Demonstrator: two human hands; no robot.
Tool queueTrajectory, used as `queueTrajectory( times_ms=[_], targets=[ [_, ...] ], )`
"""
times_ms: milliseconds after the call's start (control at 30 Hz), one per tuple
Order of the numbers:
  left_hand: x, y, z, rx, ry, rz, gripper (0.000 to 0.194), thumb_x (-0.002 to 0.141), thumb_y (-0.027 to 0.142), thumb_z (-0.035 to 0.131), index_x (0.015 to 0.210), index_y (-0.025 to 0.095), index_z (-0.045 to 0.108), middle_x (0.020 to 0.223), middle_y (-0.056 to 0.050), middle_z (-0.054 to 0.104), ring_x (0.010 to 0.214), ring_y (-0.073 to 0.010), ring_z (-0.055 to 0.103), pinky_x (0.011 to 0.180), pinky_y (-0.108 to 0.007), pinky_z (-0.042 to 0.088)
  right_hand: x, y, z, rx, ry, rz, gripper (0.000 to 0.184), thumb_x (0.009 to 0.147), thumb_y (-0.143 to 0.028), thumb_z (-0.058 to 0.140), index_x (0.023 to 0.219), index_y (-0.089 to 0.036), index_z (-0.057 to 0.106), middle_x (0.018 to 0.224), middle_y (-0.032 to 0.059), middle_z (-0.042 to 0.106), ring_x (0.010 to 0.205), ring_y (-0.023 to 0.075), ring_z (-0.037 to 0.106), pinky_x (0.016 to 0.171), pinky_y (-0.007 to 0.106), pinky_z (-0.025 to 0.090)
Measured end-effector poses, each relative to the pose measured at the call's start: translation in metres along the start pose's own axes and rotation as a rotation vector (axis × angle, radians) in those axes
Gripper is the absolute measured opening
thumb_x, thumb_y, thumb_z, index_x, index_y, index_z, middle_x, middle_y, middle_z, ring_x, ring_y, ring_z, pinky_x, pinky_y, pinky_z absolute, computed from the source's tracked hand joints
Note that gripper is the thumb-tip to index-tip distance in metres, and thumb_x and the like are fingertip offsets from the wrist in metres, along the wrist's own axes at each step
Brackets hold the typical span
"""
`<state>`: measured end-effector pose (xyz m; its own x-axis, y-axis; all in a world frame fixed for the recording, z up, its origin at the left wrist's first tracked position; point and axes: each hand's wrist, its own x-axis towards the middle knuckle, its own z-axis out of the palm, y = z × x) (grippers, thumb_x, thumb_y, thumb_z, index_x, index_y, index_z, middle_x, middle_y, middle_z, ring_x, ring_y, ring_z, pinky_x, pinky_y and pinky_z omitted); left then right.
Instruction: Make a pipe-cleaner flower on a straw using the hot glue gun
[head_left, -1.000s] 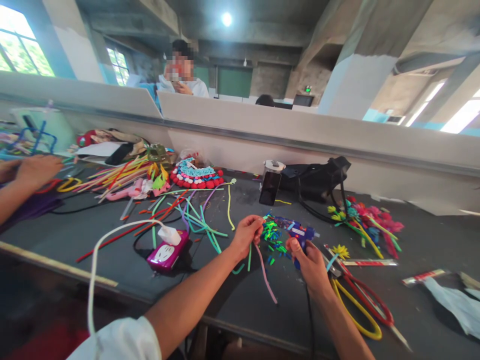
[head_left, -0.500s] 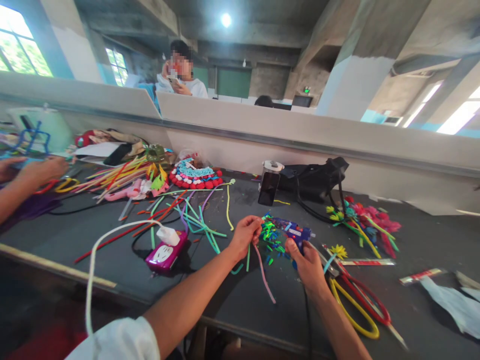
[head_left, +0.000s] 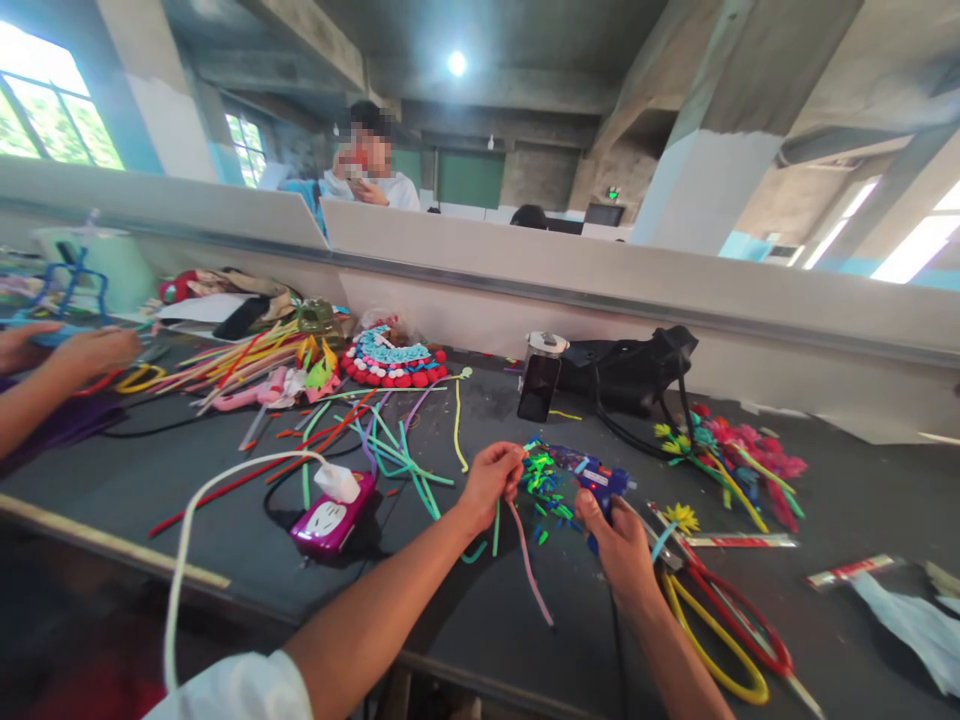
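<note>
My left hand [head_left: 491, 485] is closed in a pinch, and a pink pipe cleaner [head_left: 529, 565] hangs down from its fingers. A green pipe cleaner [head_left: 496, 528] shows just below the same hand; whether it is held or lies on the table I cannot tell. My right hand [head_left: 619, 540] is wrapped round the handle of a blue glue gun [head_left: 604, 480], which has a small red light on its side. The gun's front points left towards my left fingertips. Between the hands lies a heap of short green and blue cut pieces [head_left: 551, 490]. What the left fingertips pinch is partly hidden.
Scissors with red and yellow handles [head_left: 712, 640] lie by my right wrist. A purple power socket [head_left: 334, 515] with a white plug stands left. Loose pipe cleaners [head_left: 405, 450], a phone [head_left: 538, 385], a black bag [head_left: 630, 365] and flowers [head_left: 750, 450] lie behind. Another person's hands [head_left: 82, 355] work at left.
The camera has tipped slightly, so the scene sits a little lower in view. Both hands keep their holds, with hardly any movement between them.
</note>
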<state>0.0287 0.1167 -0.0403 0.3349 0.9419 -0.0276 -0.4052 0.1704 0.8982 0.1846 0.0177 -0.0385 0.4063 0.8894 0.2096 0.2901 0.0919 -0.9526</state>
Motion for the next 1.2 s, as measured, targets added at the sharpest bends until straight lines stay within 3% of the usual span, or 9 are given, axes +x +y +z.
queueTrajectory(
  times_ms=[533, 833, 1033, 1200],
  targets=[
    [-0.003, 0.004, 0.003, -0.026, -0.031, -0.018, 0.026, 0.071, 0.039, 0.069, 0.075, 0.016, 0.059, 0.047, 0.008, 0.044, 0.035, -0.0037, 0.03, 0.036, -0.019, 0.023, -0.001, 0.008, 0.003, 0.046, -0.047, 0.029, 0.047, 0.08, -0.064, 0.058, 0.072, -0.017, 0.054, 0.06, -0.0034, 0.05, 0.056, 0.0112, 0.043, 0.052, 0.023, 0.035],
    [-0.001, 0.002, 0.001, -0.033, -0.039, -0.01, 0.025, 0.072, 0.038, 0.069, 0.074, 0.016, 0.058, 0.047, 0.008, 0.044, 0.034, -0.0036, 0.03, 0.036, -0.019, 0.023, -0.001, 0.008, 0.001, 0.032, -0.017, 0.041, 0.05, 0.077, -0.067, 0.059, 0.071, -0.017, 0.055, 0.06, -0.0016, 0.054, 0.055, 0.0124, 0.046, 0.051, 0.023, 0.035],
    [-0.001, 0.004, 0.001, -0.043, -0.037, -0.001, 0.028, 0.071, 0.04, 0.071, 0.075, 0.016, 0.059, 0.047, 0.008, 0.043, 0.034, -0.0034, 0.029, 0.036, -0.02, 0.022, 0.0, 0.007, 0.0, 0.008, -0.019, -0.022, 0.047, 0.079, -0.062, 0.06, 0.081, -0.015, 0.063, 0.072, 0.0027, 0.064, 0.067, 0.017, 0.056, 0.061, 0.026, 0.043],
    [0.0, 0.006, 0.001, -0.058, 0.019, -0.001, 0.031, 0.067, 0.041, 0.074, 0.076, 0.015, 0.06, 0.048, 0.008, 0.043, 0.036, -0.0029, 0.029, 0.037, -0.02, 0.021, -0.007, 0.002, -0.013, -0.199, 0.056, -0.118, 0.058, 0.081, -0.069, 0.05, 0.083, -0.014, 0.069, 0.076, 0.0079, 0.069, 0.073, 0.0223, 0.061, 0.07, 0.031, 0.046]
  ],
)
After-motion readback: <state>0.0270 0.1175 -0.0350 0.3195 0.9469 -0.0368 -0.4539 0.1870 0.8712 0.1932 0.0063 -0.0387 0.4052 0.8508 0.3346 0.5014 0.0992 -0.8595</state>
